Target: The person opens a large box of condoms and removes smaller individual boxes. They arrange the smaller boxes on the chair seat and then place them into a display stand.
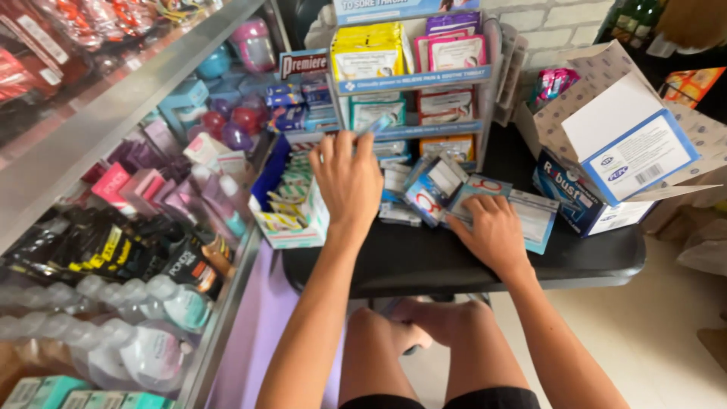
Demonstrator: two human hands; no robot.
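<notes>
While my left hand reaches up toward the small display rack, its fingers are pinching a thin blue packet by the lower end, so the free end points at the middle tier of the rack, just beyond my fingertips. I judge I grip it that low to leave the leading edge clear for a slot. My right hand lies palm down with fingers spread and pressed flat on a loose heap of small packets on the black table; pressing like that seems to keep the slippery pile from sliding. Some packets fan out ahead of those fingertips, and a pale blue one sticks out just past my right thumb side.

Left of my left wrist sits a small open carton packed with upright sachets. Beyond my right hand, an open cardboard box stands tilted with its flaps up, well apart from either hand. Far to my left, a glass counter holds tubes and bottles. Below the table edge I see my knees.
</notes>
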